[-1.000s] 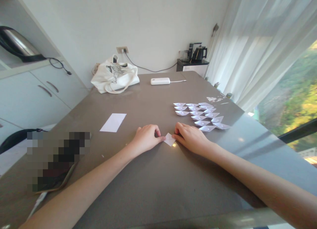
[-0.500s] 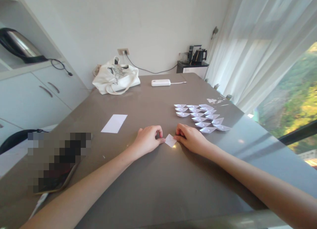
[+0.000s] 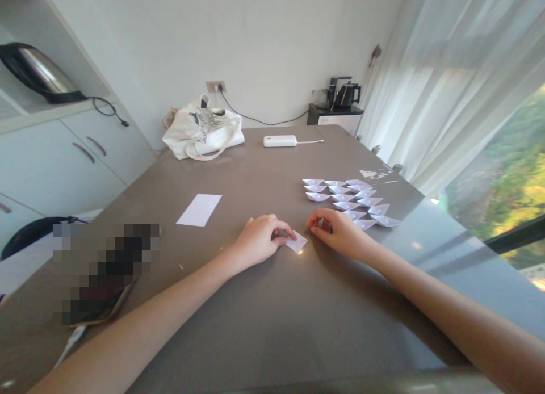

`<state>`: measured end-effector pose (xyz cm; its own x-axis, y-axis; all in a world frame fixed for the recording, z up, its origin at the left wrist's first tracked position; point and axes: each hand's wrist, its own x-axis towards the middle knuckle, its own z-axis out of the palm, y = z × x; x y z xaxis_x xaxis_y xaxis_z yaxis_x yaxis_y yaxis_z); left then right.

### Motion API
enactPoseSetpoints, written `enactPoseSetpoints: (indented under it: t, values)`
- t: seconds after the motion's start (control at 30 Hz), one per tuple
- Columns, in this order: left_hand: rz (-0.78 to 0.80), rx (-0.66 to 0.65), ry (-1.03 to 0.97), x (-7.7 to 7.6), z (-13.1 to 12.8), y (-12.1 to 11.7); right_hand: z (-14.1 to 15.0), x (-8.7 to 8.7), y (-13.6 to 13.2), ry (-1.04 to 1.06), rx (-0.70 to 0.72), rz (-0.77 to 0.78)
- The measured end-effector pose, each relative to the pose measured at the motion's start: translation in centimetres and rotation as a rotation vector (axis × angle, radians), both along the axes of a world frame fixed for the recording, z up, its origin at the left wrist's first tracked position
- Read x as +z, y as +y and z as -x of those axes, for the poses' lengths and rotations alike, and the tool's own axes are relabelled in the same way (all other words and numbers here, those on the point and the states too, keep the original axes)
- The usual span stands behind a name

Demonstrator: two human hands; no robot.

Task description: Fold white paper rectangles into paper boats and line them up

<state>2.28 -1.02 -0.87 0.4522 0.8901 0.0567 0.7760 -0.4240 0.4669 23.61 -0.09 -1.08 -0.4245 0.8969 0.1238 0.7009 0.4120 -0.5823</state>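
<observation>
A small folded square of white paper (image 3: 297,243) lies at an angle on the table, one corner pointing towards me. My left hand (image 3: 260,239) pinches its left corner between thumb and fingers. Just right of the paper, my right hand (image 3: 336,230) hovers with loosely bent fingers, holding nothing and not touching the paper. Behind it stand several white folded paper boats (image 3: 342,198) in close rows, the nearest partly covered by that hand. A flat white paper sheet (image 3: 199,210) rests beyond my left forearm.
A phone (image 3: 106,280), blurred out, lies at the left with a cable. Towards the back of the table (image 3: 255,178) are a white bag (image 3: 204,134) and a white power bank (image 3: 280,141). Paper scraps (image 3: 371,174) lie near the right edge, by the curtain.
My right hand has let go of the paper's right corner and moved slightly right. My left fingers have come down over the left corner. The view has shifted a little.
</observation>
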Motion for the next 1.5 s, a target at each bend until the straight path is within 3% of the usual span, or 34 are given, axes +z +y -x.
enactPoseSetpoints:
  t: [0.23, 0.37, 0.57, 0.73, 0.9, 1.03, 1.23, 1.37, 1.5]
  values:
    - [0.024, -0.002, -0.007, -0.3, 0.3, 0.3, 0.6, 0.7, -0.8, -0.041, 0.123, -0.117]
    - [0.027, -0.021, -0.034, -0.4, 0.4, 0.3, 0.3, 1.1, -1.2, -0.215, 0.230, -0.169]
    - [0.044, -0.082, -0.130, -0.2, 0.2, 0.2, -0.5, 2.2, -1.5, -0.379, 0.272, -0.157]
    - [0.026, -0.080, -0.200, -0.2, -0.3, 0.0, -0.3, 1.5, -1.1, -0.241, 0.250, -0.166]
    - [0.025, -0.035, -0.260, -0.3, -1.0, -0.4, 0.4, 0.3, -0.6, -0.074, 0.131, -0.120]
    - [0.107, 0.027, -0.357, -0.6, -1.1, -0.3, 0.5, 0.0, -0.5, -0.061, 0.134, -0.126]
    - [0.281, -0.004, -0.644, -0.9, -1.0, 0.0, 0.4, 0.0, -0.7, -0.008, 0.094, -0.039]
    - [0.051, -0.060, -0.639, -0.3, -0.9, -0.1, 0.2, 0.6, -0.8, -0.004, 0.140, -0.207]
    - [-0.233, -0.207, -0.354, 0.0, -0.6, -0.4, -0.2, 1.2, -0.9, -0.177, 0.298, -0.442]
